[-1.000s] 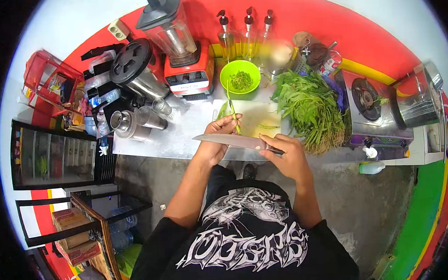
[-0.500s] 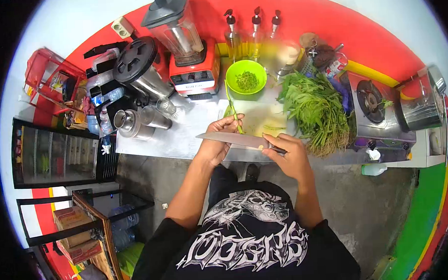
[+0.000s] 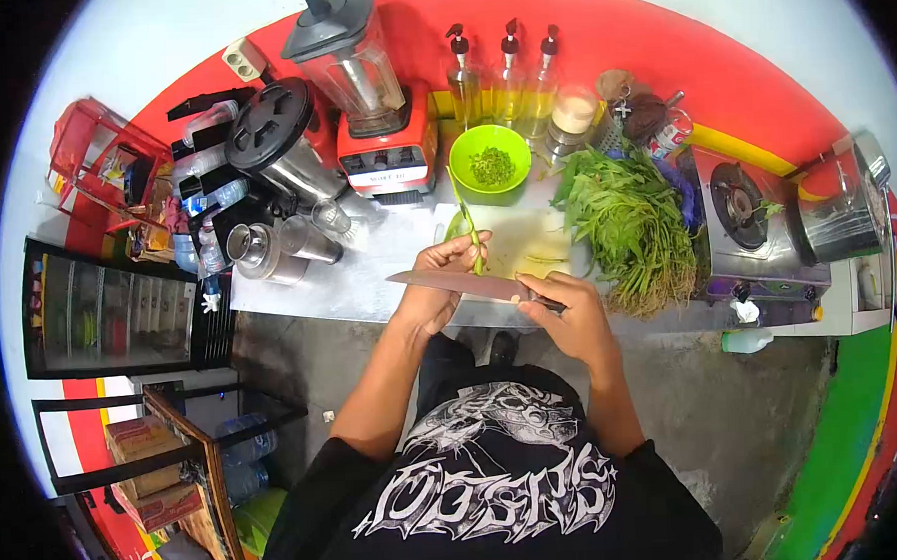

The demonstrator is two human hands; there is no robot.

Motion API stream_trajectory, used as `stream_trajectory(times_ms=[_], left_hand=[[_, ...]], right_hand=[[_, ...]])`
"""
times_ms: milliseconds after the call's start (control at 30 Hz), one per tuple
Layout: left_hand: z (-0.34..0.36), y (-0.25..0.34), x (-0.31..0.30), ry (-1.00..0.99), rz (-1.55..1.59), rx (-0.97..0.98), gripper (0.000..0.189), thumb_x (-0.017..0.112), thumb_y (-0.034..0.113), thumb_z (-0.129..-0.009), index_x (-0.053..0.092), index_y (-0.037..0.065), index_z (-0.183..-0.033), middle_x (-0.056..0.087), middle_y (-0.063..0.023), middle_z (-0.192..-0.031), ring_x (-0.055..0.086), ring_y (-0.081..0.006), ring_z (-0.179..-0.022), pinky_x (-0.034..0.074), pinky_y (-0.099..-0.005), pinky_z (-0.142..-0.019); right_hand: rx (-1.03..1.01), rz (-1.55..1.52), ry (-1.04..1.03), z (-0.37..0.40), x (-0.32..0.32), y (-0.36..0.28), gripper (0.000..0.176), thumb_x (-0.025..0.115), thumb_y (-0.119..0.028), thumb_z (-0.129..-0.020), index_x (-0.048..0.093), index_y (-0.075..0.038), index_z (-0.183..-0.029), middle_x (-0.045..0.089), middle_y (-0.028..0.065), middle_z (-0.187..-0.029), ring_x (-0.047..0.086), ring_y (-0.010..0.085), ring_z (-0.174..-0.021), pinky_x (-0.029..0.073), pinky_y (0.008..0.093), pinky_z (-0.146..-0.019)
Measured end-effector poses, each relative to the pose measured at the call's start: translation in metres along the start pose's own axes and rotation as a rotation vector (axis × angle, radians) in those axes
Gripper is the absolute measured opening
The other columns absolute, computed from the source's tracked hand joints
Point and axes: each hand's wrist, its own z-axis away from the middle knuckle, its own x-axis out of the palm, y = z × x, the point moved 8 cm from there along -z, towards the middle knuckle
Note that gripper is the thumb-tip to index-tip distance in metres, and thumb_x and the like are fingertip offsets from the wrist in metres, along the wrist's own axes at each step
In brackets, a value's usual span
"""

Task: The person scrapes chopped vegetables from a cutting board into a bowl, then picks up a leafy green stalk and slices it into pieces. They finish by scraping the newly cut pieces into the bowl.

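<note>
My left hand pinches a long green bean, which points up and away toward the bowl. In my right hand is a kitchen knife, gripped by its dark handle. Its broad blade lies level, tip to the left, crossing the lower end of the bean and overlapping my left fingers in this view. Beyond my hands, a pale cutting board carries a few thin green pieces. A bright green bowl holds small chopped green bits. Right of the board lies a big heap of leafy greens with roots.
A red blender and a steel-jugged blender stand at the back left, with metal shakers before them. Pump bottles line the wall. At the right is a gas stove beside a metal pot.
The knife and my right hand have shifted slightly left and down. My left hand keeps its hold on the bean. The whole view has moved a little.
</note>
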Motion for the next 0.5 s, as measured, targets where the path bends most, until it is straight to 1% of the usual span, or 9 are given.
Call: stream_trajectory(times_ms=[100, 167, 200, 333, 367, 400, 433, 500], left_hand=[[-0.001, -0.003, 0.003, 0.024, 0.022, 0.010, 0.028, 0.064, 0.005, -0.099, 0.067, -0.003, -0.126, 0.072, -0.0055, -0.101, 0.065, -0.0082, -0.086, 0.055, -0.0214, -0.077], [-0.002, -0.003, 0.002, 0.035, 0.024, 0.040, 0.028, 0.064, 0.007, -0.099, 0.067, -0.003, -0.126, 0.071, -0.0043, -0.100, 0.065, -0.0084, -0.086, 0.055, -0.0217, -0.077], [0.000, 0.000, 0.005, 0.052, 0.050, 0.046, 0.028, 0.065, 0.008, -0.099, 0.067, -0.003, -0.125, 0.071, -0.0029, -0.097, 0.064, -0.0086, -0.086, 0.054, -0.0220, -0.078], [-0.005, 0.008, -0.003, 0.012, 0.049, 0.102, 0.029, 0.067, 0.011, -0.099, 0.067, -0.002, -0.125, 0.071, -0.0025, -0.097, 0.064, -0.0092, -0.086, 0.053, -0.0228, -0.078], [-0.006, 0.006, -0.003, 0.013, 0.048, 0.104, 0.029, 0.067, 0.011, -0.099, 0.067, -0.002, -0.125, 0.071, -0.0025, -0.097, 0.064, -0.0092, -0.086, 0.053, -0.0228, -0.078], [-0.004, 0.009, 0.001, 0.051, 0.026, 0.123, 0.030, 0.068, 0.011, -0.099, 0.067, -0.002, -0.125, 0.070, -0.0014, -0.094, 0.061, -0.0072, -0.081, 0.051, -0.0222, -0.074], [-0.003, 0.011, 0.002, 0.089, 0.004, 0.141, 0.030, 0.068, 0.011, -0.098, 0.067, -0.003, -0.125, 0.068, -0.0004, -0.092, 0.059, -0.0053, -0.077, 0.050, -0.0215, -0.071], [-0.001, 0.009, 0.005, 0.068, 0.011, 0.151, 0.032, 0.070, 0.013, -0.097, 0.067, -0.004, -0.125, 0.068, -0.0007, -0.092, 0.059, -0.0058, -0.078, 0.050, -0.0217, -0.072]], right_hand=[[0.027, 0.011, -0.010, -0.002, 0.000, -0.002, 0.040, 0.078, -0.024, -0.087, 0.072, -0.001, -0.119, 0.067, 0.0147, -0.086, 0.065, 0.0295, -0.075, 0.051, 0.0355, -0.070], [-0.031, 0.038, 0.031, -0.002, -0.003, -0.006, 0.039, 0.078, -0.024, -0.087, 0.073, -0.001, -0.118, 0.067, 0.0146, -0.086, 0.066, 0.0295, -0.074, 0.051, 0.0358, -0.069], [-0.029, 0.059, 0.032, -0.001, -0.005, -0.007, 0.039, 0.078, -0.025, -0.087, 0.073, -0.001, -0.118, 0.067, 0.0145, -0.085, 0.065, 0.0301, -0.073, 0.051, 0.0359, -0.069], [-0.004, 0.055, 0.052, 0.002, -0.011, 0.000, 0.039, 0.078, -0.025, -0.087, 0.073, -0.002, -0.118, 0.067, 0.0145, -0.084, 0.064, 0.0308, -0.073, 0.051, 0.0361, -0.069], [-0.003, 0.067, 0.055, 0.004, -0.012, 0.002, 0.037, 0.077, -0.017, -0.086, 0.072, 0.000, -0.118, 0.067, 0.0134, -0.084, 0.064, 0.0253, -0.073, 0.051, 0.0334, -0.068], [-0.002, 0.079, 0.058, 0.004, -0.013, 0.003, 0.035, 0.077, -0.010, -0.085, 0.072, 0.003, -0.118, 0.067, 0.0122, -0.083, 0.064, 0.0197, -0.073, 0.050, 0.0307, -0.067], [-0.002, 0.078, 0.058, 0.004, -0.013, 0.004, 0.035, 0.077, -0.010, -0.085, 0.072, 0.003, -0.118, 0.067, 0.0122, -0.083, 0.064, 0.0197, -0.073, 0.050, 0.0307, -0.067], [-0.018, 0.117, 0.056, 0.004, -0.014, 0.002, 0.036, 0.077, -0.010, -0.085, 0.072, 0.003, -0.118, 0.066, 0.0118, -0.082, 0.063, 0.0188, -0.071, 0.050, 0.0308, -0.066]])
